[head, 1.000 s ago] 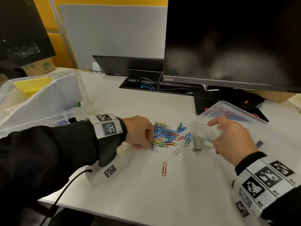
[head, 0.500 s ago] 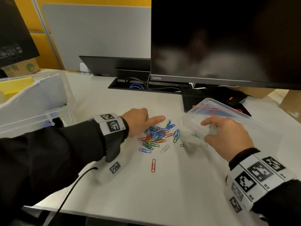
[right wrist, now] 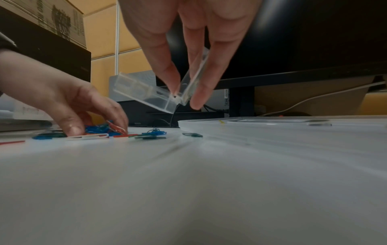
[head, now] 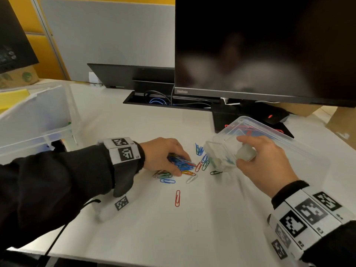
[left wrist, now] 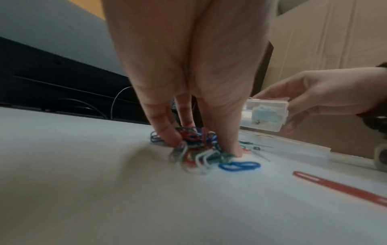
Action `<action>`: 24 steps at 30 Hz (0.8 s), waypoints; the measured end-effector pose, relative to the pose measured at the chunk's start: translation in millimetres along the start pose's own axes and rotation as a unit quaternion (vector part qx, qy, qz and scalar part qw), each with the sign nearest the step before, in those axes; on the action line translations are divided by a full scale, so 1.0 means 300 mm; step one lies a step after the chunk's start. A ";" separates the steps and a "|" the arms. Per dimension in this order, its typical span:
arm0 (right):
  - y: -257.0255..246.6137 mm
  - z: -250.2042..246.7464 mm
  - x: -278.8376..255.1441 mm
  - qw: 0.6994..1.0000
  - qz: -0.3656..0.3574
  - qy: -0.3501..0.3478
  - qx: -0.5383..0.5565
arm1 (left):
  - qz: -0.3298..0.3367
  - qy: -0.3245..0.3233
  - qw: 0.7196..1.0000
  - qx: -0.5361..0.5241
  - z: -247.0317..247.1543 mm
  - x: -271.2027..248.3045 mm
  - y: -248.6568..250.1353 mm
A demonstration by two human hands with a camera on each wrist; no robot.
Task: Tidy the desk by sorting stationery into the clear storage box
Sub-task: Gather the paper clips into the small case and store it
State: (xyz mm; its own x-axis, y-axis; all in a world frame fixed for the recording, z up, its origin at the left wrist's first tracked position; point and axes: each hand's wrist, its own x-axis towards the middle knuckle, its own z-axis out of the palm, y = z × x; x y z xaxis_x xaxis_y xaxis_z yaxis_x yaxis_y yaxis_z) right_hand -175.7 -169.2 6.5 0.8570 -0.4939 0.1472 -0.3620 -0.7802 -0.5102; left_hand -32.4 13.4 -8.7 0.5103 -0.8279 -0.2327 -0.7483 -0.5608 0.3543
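White counter [head: 192,228], monitor [head: 260,45] at the far edge. Large clear storage box [head: 34,120] far left, partly out of frame; yellow item inside, the rest unclear. Clear lid or tray [head: 300,149] lies flat on the right, by the monitor foot.

Head view alone shows both black sleeves with tagged wristbands and the storage box. Right wrist view alone shows the small clear case [right wrist: 155,92] hinged open, tilted, clear of the counter. Left wrist view shows that case end-on, pale blue patch inside, not identifiable.

Left hand [head: 161,155]: palm down, fingers curled onto the paper clip pile [head: 181,164], fingertips [left wrist: 169,134] on the counter, pinching a bunch of clips. Right hand [head: 264,160]: just right of the pile, thumb and fingers gripping the small case.

Counts: two hands, one storage box, one flat lid, one small case. Clips in the pile too tangled to count; mostly blue, some red, green, white. Loose singles nearer: one red clip [head: 177,198] well apart from the pile, one blue clip [head: 168,181], one white clip [head: 191,179], one dark green clip [head: 215,172] under the case.
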 end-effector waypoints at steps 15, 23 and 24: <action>-0.016 0.049 0.053 0.994 -0.102 -0.043 0.001 | 0.044 0.212 0.975 -0.044 -0.085 0.000 0.063; -0.034 0.047 0.053 0.984 -0.163 -0.068 0.019 | 0.114 0.104 0.987 -0.044 -0.076 0.042 0.185; -0.032 0.046 0.051 0.984 -0.161 -0.067 0.019 | 0.106 0.106 0.987 -0.052 -0.073 0.039 0.183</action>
State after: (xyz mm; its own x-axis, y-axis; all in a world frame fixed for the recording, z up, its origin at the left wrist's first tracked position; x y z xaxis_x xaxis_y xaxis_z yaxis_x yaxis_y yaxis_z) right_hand -154.2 -163.9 2.1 0.9669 -0.1658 0.1942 -0.0517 -0.8719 -0.4869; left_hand -58.2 -27.1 27.8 0.4321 -0.9006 0.0474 -0.8059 -0.3619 0.4686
